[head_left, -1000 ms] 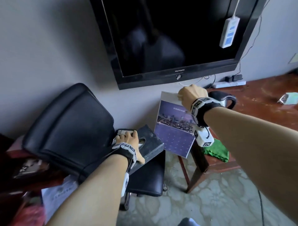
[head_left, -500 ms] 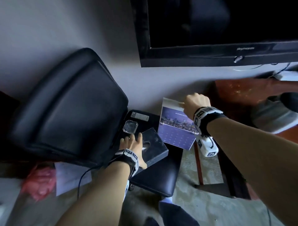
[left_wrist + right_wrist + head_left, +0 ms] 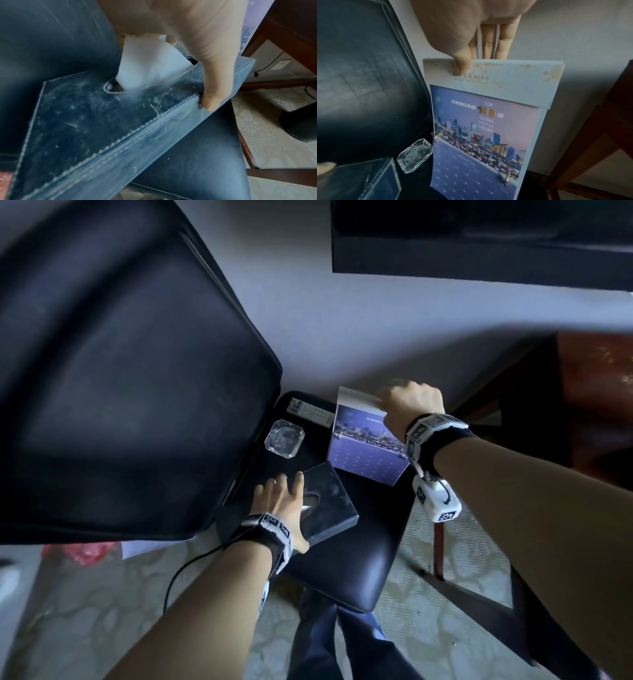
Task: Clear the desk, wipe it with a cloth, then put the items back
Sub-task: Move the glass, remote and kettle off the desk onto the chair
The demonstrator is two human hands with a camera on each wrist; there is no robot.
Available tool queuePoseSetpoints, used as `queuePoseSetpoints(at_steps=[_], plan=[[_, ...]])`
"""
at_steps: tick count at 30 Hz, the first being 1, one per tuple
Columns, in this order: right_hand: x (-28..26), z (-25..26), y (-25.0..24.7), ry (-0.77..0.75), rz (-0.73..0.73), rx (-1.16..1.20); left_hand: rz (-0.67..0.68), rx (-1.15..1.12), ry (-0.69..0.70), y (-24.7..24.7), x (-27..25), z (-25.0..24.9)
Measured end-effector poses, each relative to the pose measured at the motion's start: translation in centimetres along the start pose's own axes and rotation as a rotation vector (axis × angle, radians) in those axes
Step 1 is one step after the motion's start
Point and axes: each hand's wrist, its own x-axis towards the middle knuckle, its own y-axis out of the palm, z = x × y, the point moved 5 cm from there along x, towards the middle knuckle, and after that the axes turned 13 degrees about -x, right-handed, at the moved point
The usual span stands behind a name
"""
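Leather, dark and dusty, is covering the tissue box, which is lying at an angle on the black chair seat, its near end reaching the seat's left edge. The left hand is gripping it from above: the thumb is curling down over the long side facing the wrist camera, while the other fingers are reaching across the top toward the far side, their tips hidden. A white tissue is standing up out of the oval slot, right under the palm.

Just beyond the box, the calendar is standing upright at the back right of the seat, close to the wall. The right hand is pinching its pale top flap, with the thumb pressed on the front face and the fingers straight down behind it. Its page is showing a city skyline over a purple date grid, and two gold rings are holding the sheets.

A glass ashtray is sitting on the seat between the box and the chair back, apart from both hands. A remote is lying behind it, against the rear of the seat.

To the right, a corner of the reddish wooden bench is showing, with its legs on the patterned floor. A black TV is hanging on the wall above.
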Motion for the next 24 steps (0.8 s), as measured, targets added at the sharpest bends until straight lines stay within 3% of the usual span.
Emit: queuePoseSetpoints(at_steps=[8, 20, 24], plan=[[2.5, 1.6, 1.1, -0.005, -0.036, 0.014, 0.034, -0.015, -0.004, 1.4, 1.6, 1.5], [0.6, 3.5, 2.6, 0.008, -0.06, 0.071, 0.025, -0.092, -0.073, 2.8, 0.4, 3.2], [-0.5, 4.3, 1.6, 0.005, -0.192, 0.004, 0.028, -0.105, -0.095, 3.4, -0.4, 4.1]])
